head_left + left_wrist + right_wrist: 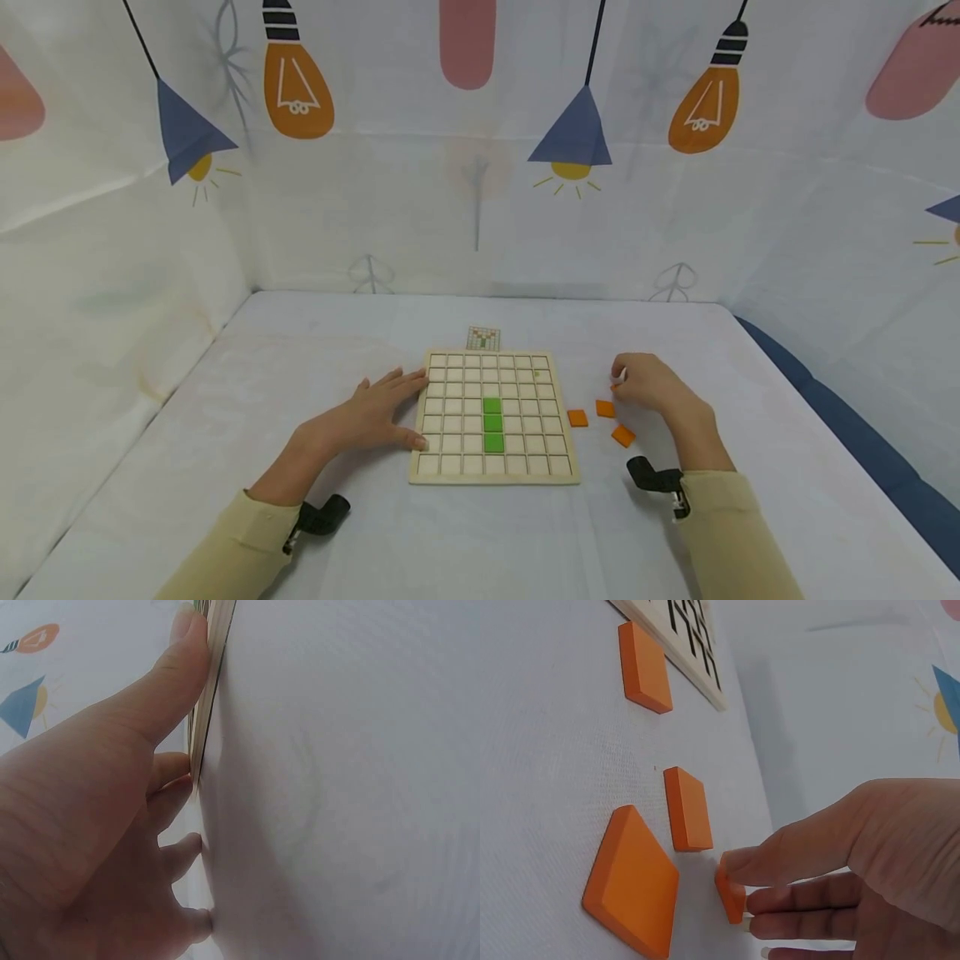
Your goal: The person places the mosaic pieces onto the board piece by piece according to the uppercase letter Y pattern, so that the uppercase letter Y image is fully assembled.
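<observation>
A square wooden grid board [457, 479] lies flat on the white table, with three green tiles [492, 422] in a column within its grid. My left hand [367, 417] rests at the board's left edge, fingers spread. Its thumb lies on the rim, as the left wrist view also shows. Right of the board, my right hand [652, 385] pinches an orange tile [730, 889] between thumb and fingers at the table surface. Three more orange tiles lie beside it: one near the board [577, 418], another further right [605, 408], and a turned one [623, 435] closer to me.
A small printed pattern card [483, 337] lies just behind the board's far edge. White cloth walls [420, 208] with printed lamps and bulbs enclose the table at the back and sides. Dark blue fabric [840, 417] shows past the right table edge.
</observation>
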`<action>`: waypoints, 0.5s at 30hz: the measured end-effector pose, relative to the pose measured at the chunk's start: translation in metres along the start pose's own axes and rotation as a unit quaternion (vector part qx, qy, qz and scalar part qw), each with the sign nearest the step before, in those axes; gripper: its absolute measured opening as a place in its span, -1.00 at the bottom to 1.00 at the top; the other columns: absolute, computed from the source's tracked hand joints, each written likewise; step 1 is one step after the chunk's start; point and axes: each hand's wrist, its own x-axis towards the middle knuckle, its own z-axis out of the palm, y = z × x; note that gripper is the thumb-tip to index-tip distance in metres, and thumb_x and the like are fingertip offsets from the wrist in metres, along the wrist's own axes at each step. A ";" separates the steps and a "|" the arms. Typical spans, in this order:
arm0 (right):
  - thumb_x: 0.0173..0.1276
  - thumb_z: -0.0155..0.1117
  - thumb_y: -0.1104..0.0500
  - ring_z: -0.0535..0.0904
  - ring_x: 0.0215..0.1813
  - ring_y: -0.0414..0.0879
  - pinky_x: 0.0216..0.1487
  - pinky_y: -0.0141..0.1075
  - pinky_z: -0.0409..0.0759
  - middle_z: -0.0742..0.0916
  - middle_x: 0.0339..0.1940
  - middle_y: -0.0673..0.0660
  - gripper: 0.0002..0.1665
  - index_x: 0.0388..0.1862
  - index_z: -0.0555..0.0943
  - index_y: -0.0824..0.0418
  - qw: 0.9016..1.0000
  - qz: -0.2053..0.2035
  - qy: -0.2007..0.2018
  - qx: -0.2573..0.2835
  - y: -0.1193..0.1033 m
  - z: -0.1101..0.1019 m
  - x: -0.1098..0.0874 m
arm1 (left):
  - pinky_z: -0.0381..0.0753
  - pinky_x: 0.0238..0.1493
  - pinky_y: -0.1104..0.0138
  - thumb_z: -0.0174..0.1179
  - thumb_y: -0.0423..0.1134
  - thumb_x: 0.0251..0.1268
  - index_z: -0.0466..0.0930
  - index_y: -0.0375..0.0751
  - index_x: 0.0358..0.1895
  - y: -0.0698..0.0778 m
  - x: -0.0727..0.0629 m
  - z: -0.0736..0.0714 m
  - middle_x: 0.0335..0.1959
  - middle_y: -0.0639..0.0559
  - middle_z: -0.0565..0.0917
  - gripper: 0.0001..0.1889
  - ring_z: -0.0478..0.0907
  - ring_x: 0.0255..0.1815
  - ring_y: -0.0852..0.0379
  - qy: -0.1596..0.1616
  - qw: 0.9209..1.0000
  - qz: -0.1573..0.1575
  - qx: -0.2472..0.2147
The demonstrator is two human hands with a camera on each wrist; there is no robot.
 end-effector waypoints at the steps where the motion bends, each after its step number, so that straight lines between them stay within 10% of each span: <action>1: 0.25 0.25 0.27 0.55 -0.21 0.06 -0.20 -0.12 0.60 0.68 -0.13 0.30 -0.70 -0.04 0.61 0.34 1.000 0.001 0.002 -0.001 0.000 0.001 0.001 | -0.29 0.51 -0.38 0.36 0.37 0.00 0.07 0.00 0.59 0.000 0.000 0.000 0.63 0.05 0.10 0.11 -0.18 0.68 -0.17 0.000 1.000 -0.002 0.000; 15: 0.20 0.19 0.34 0.52 -0.24 0.05 -0.24 -0.15 0.56 0.68 -0.18 0.24 -0.72 -0.08 0.59 0.32 1.000 0.010 -0.006 0.003 0.004 0.005 0.001 | -0.28 0.52 -0.36 0.36 0.38 -0.01 0.09 0.00 0.59 0.000 -0.001 0.003 0.63 0.07 0.10 0.11 -0.17 0.67 -0.16 0.004 1.000 -0.006 -0.006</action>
